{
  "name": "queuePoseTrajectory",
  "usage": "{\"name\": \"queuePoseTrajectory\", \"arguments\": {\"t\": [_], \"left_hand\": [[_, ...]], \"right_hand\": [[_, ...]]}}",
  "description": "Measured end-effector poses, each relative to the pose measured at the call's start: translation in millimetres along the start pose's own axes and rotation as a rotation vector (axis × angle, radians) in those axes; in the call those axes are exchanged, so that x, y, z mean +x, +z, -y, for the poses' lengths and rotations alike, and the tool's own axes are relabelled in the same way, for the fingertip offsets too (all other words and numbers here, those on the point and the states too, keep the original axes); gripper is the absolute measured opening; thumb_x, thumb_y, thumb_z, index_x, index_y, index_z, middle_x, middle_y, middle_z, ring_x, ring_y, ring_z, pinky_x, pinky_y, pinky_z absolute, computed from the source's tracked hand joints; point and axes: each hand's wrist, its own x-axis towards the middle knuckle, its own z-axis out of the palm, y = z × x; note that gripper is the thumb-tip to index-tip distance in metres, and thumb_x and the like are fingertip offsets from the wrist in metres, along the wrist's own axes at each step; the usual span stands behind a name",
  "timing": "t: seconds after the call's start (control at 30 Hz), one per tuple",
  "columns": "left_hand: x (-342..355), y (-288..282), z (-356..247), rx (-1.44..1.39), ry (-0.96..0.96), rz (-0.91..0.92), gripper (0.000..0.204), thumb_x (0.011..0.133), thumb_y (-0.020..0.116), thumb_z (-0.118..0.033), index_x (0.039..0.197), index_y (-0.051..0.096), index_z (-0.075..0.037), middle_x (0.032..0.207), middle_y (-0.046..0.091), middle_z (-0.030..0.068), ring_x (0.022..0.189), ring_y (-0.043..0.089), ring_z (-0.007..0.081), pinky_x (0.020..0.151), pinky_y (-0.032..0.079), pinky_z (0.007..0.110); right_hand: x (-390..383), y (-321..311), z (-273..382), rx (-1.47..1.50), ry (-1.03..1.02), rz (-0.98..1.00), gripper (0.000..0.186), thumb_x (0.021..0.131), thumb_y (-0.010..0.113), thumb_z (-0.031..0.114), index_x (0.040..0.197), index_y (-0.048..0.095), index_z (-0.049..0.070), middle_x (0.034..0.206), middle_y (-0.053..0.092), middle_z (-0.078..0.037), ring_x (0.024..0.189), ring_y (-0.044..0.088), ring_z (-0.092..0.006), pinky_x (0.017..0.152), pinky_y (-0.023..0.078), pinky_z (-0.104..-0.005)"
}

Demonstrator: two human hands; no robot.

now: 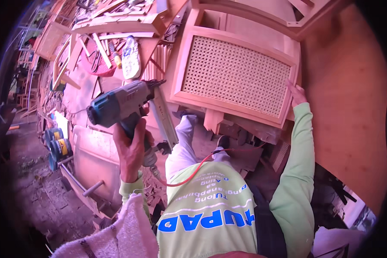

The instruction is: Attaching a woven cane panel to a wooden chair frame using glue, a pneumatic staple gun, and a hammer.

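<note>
Nail gun (118,103) sits in the left hand (131,148), whose fingers are wrapped firmly around its handle; the tool's body lies just above the fist, with its dark nose pointing up and to the right. Its long magazine slants down to the right of that hand, near the person's leg. A red hose (189,179) curves from below the gun across the front of the green shirt (210,206).

Well to the right of the gun, a framed cane panel (236,73) lies with its woven side up. The right hand (298,95) touches the right edge of its wooden border, fingers laid out along it; whether the thumb grips underneath cannot be told. Most of the panel lies to the left of this hand. Beyond the gun, a white bottle (131,58) lies beside a red basin (90,65) holding tools.
</note>
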Motion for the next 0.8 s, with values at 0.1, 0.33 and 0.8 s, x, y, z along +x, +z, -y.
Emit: {"name": "queuePoseTrajectory", "arguments": {"t": [0.1,0.33,0.8], "left_hand": [[-9.3,1.2,3.6,0.072,0.052,-0.002,0.027,0.107,0.063,-0.018,0.129,0.057,-0.003,0.121,0.075,0.0115,0.058,0.059,0.0095,0.051,0.051,0.026],[-1.0,15.7,14.8,0.085,0.059,0.016,0.031,0.107,0.068,-0.028,0.131,0.063,-0.009,0.068,0.062,0.0006,0.055,0.058,0.0086,0.049,0.043,0.025],[41.3,104.1,-46.4,0.144,0.147,0.419,0.03,0.106,0.063,-0.013,0.132,0.052,-0.002,0.117,0.074,0.0113,0.055,0.061,0.0117,0.047,0.051,0.028]], "right_hand": [[-1.4,34.5,-4.3,-0.013,-0.073,0.014,0.051,0.087,0.089,0.033,0.125,0.074,0.001,0.114,0.076,-0.003,0.108,0.068,-0.0136,0.095,0.051,-0.0279],[-1.3,22.5,8.7,-0.018,0.051,-0.044,0.06,0.087,0.091,0.034,0.128,0.069,-0.004,0.121,0.074,-0.007,0.111,0.068,-0.0151,0.103,0.051,-0.0325],[-11.3,45.7,5.8,-0.089,-0.131,-0.172,0.053,0.086,0.09,0.038,0.116,0.077,-0.004,0.108,0.08,-0.008,0.098,0.071,-0.0119,0.09,0.054,-0.0281]]}}
